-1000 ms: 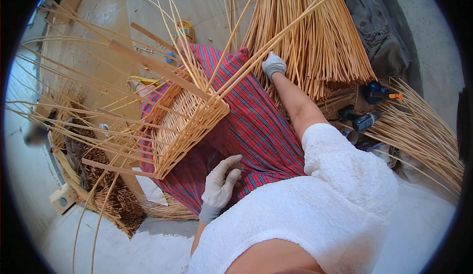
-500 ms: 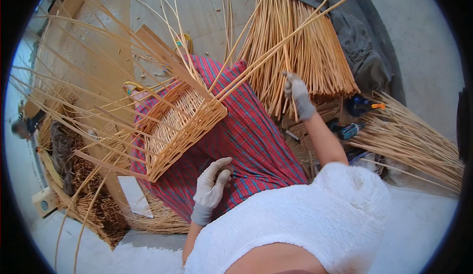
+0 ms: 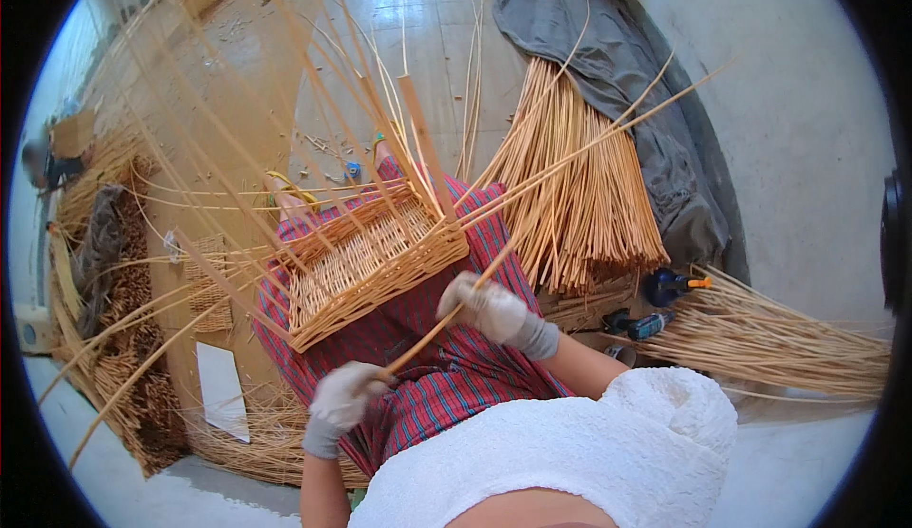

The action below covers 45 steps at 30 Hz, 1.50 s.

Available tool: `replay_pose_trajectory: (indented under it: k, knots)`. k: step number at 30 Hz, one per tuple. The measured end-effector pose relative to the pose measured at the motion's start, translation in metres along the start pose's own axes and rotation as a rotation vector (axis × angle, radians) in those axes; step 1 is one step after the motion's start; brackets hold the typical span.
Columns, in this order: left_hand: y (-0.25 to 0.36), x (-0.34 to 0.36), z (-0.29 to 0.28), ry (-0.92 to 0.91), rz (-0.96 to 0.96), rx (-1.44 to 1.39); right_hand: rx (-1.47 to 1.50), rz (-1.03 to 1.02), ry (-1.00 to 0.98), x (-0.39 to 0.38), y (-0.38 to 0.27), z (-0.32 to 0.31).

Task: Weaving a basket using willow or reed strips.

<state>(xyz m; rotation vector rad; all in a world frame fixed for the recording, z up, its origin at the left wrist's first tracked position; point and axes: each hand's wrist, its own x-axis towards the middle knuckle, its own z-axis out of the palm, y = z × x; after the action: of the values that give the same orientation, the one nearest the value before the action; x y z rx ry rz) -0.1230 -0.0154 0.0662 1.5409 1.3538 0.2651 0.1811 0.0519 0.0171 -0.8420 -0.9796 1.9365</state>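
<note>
In gloved fingers, my right hand point(image 3: 475, 305) grips a long rattan rod point(image 3: 426, 338) held diagonally across my lap, and my left hand point(image 3: 347, 400) is closed on its lower end. Just beyond them, a partly woven rectangular wicker basket point(image 3: 366, 272) rests on red plaid cloth point(image 3: 484, 376) over my legs. Long loose stakes and a few flat slats point(image 3: 423, 139) stick out from the basket's rim. A big fanned bundle of peeled rods point(image 3: 584, 196) lies beside it on the right.
Grey cloth point(image 3: 684, 196), a blue bottle with orange nozzle point(image 3: 665, 288), a power tool point(image 3: 646, 324) and more rods point(image 3: 779, 333) lie right. Dark bundled sticks point(image 3: 142, 367), a woven piece point(image 3: 204, 291) and white sheet point(image 3: 221, 390) lie left. A blurred figure point(image 3: 43, 162) is at far left.
My right hand has left the rod bundle and moved down to my lap with a rod. My left hand has shifted down-left and closed on it. The view has shifted.
</note>
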Motion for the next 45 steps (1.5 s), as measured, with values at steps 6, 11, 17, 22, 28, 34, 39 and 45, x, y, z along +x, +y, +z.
replay_pose_trajectory:
  k: [6,11,17,22,28,34,39,45]
  knots:
    - [-0.105,-0.006,0.006,1.364,0.023,0.012,0.126,-0.03,-0.417,-0.005,0.044,0.107]
    - [-0.117,-0.008,-0.006,1.489,-0.094,0.409,-0.305,-0.262,-0.577,0.015,0.044,0.178]
    - [-0.096,0.034,-0.025,1.202,0.17,-0.424,-0.564,-0.465,-0.755,0.032,0.028,0.201]
    - [-0.103,0.024,-0.013,0.924,0.172,-0.954,-0.75,-0.673,-0.648,0.037,0.064,0.216]
    - [-0.106,0.017,-0.041,0.644,0.049,0.063,-0.918,-0.858,-0.588,0.046,0.066,0.202]
    - [-0.124,0.028,-0.045,0.643,0.176,0.285,-0.899,-0.76,-0.648,0.054,0.073,0.207]
    - [-0.11,0.023,-0.058,0.58,0.126,0.266,-0.88,-0.802,-0.585,0.055,0.061,0.196]
    - [-0.096,0.05,-0.08,0.52,0.363,-0.973,-0.908,-0.878,-0.365,0.05,0.06,0.198]
